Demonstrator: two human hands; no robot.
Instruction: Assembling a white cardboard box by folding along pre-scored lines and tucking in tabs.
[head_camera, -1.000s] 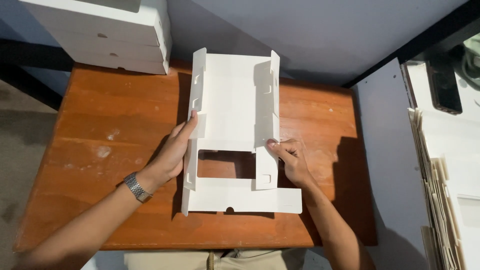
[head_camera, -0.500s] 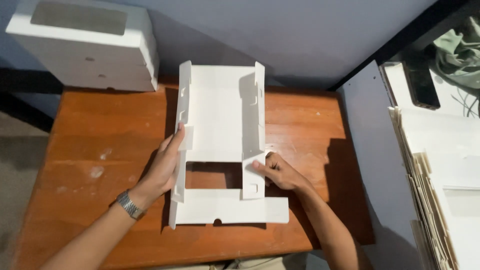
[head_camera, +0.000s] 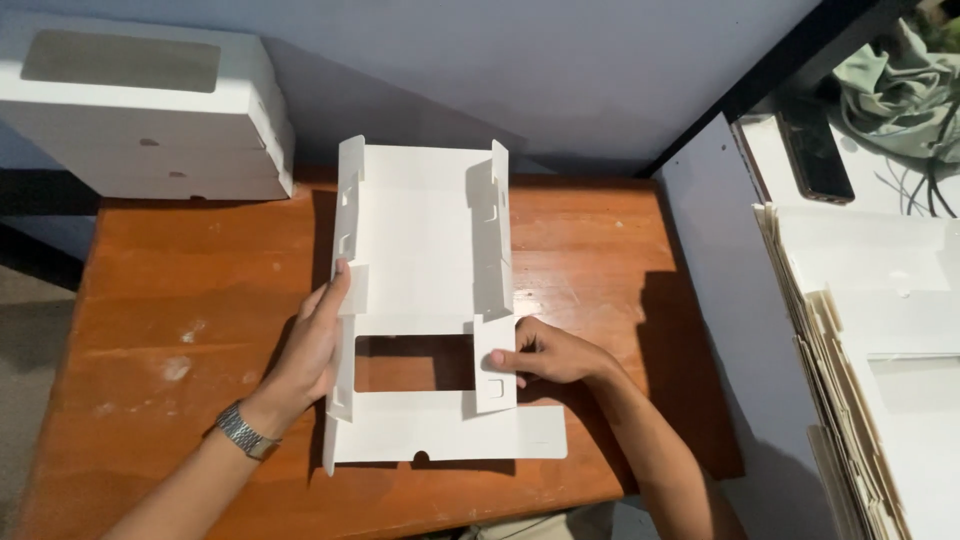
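Note:
A flat white cardboard box blank (head_camera: 420, 250) with a rectangular window cut-out lies on the brown wooden table (head_camera: 180, 310). Its two long side flaps stand folded upward. My left hand (head_camera: 310, 350), with a metal watch at the wrist, presses flat against the outside of the left flap. My right hand (head_camera: 545, 355) pinches the lower part of the right flap, thumb on its inner face.
A stack of finished white boxes (head_camera: 150, 110) with windowed lids sits at the table's far left corner. A pile of flat blanks (head_camera: 860, 350) lies on a surface to the right, with a dark phone (head_camera: 812, 150) and green cloth (head_camera: 890, 80) beyond. A wall runs behind.
The view has shifted, so everything sits lower and further left in frame. My right hand has slid down the right flap toward the window cut-out; the left hand keeps its hold.

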